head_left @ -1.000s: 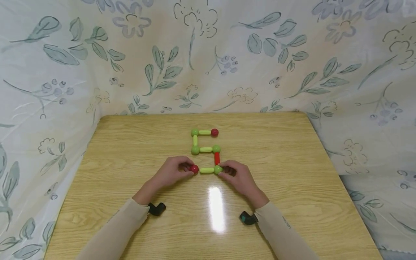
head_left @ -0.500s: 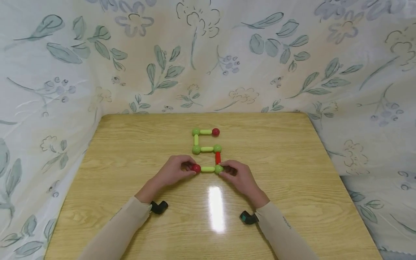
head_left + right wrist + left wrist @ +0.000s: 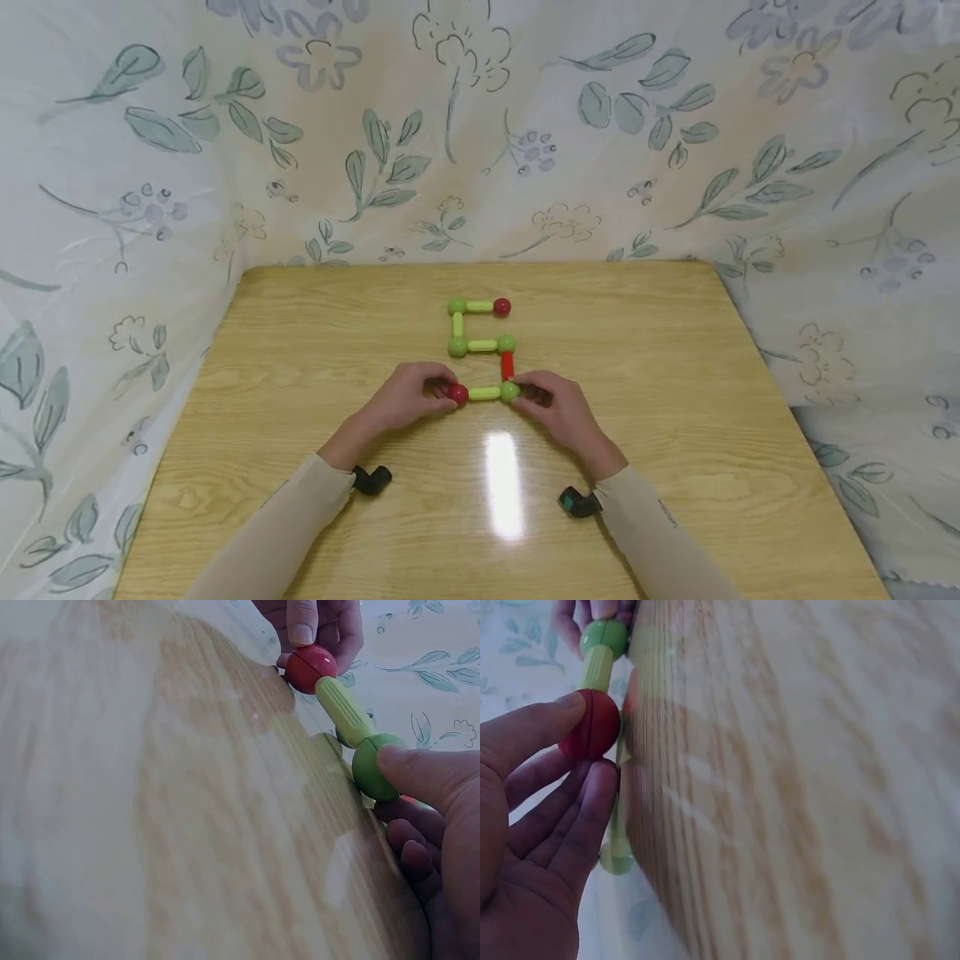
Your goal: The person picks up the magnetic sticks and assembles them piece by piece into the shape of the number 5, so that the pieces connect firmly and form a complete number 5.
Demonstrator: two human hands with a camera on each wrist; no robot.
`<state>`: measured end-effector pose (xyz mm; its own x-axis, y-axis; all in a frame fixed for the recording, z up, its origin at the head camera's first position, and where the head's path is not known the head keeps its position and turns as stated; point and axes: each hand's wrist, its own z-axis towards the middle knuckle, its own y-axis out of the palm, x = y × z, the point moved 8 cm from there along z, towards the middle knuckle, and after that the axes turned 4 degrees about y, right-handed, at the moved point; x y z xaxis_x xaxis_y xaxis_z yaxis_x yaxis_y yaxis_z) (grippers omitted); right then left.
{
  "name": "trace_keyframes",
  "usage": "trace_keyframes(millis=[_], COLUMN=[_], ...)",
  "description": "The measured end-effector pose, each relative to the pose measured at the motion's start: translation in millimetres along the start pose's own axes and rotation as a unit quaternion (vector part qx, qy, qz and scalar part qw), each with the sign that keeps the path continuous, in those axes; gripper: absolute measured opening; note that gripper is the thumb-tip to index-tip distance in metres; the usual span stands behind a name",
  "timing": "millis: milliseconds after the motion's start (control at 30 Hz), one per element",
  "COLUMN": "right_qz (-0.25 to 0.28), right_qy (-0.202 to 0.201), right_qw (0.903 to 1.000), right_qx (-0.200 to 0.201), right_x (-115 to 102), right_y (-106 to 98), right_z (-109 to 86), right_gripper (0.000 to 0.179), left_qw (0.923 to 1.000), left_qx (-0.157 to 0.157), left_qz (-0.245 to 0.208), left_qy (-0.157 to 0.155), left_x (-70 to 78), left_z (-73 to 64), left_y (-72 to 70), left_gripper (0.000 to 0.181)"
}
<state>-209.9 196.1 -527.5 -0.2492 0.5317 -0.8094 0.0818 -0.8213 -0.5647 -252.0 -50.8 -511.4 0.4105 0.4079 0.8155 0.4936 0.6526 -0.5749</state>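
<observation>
My left hand [image 3: 408, 396] pinches a red ball [image 3: 592, 726] between thumb and fingers. That ball touches the left end of a ribbed yellow-green rod [image 3: 484, 393]. At the rod's other end is a green ball [image 3: 375, 766], which my right hand [image 3: 558, 407] pinches. From this green ball a red rod [image 3: 507, 365] runs up to another green ball [image 3: 506, 343]. Further yellow-green rods [image 3: 482, 345] and green balls [image 3: 457, 346] carry the zigzag on towards the back. At its far end sits a second red ball [image 3: 502, 307].
Everything lies on a wood-grain table [image 3: 315, 325]. A floral cloth [image 3: 480, 192] hangs behind the table and along its sides. Black angled wrist devices [image 3: 372, 481] stick out from both sleeves. A bright light reflection lies on the tabletop in front of the hands.
My left hand has moved right with the red ball, and the gap between that ball and the yellow-green rod has closed. My right hand stays at the green ball.
</observation>
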Motion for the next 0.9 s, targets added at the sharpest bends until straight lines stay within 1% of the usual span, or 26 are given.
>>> trace_keyframes(millis=[67,233,433,633,900], right_qz=[0.002,0.002,0.0,0.001,0.016], right_qy=[0.003,0.0,0.0,-0.001,0.001], right_qw=[1.0,1.0,1.0,1.0,0.9999], right_qx=[-0.002,0.0,0.009,0.005,0.005], right_x=[-0.5,-3.1,-4.2,-6.2,-2.6], right_y=[1.0,2.4,0.8,1.4,1.0], right_z=[-1.9,-4.5,-6.9,-5.9,-2.4], right_gripper=[0.029,0.03,0.032,0.033,0.037], left_qw=[1.0,0.9999,0.9999,0.9999,0.9999], left_qx=[-0.001,0.009,0.01,0.013,0.015], left_qz=[0.002,-0.001,-0.004,-0.002,-0.005], left_qy=[-0.006,-0.004,0.007,0.008,0.004], left_x=[-1.1,2.1,5.7,4.5,4.2], left_z=[-1.8,-5.6,-5.7,-6.5,-7.3], left_y=[1.0,-0.7,-1.2,-2.1,-3.1], left_gripper=[0.026,0.025,0.026,0.026,0.029])
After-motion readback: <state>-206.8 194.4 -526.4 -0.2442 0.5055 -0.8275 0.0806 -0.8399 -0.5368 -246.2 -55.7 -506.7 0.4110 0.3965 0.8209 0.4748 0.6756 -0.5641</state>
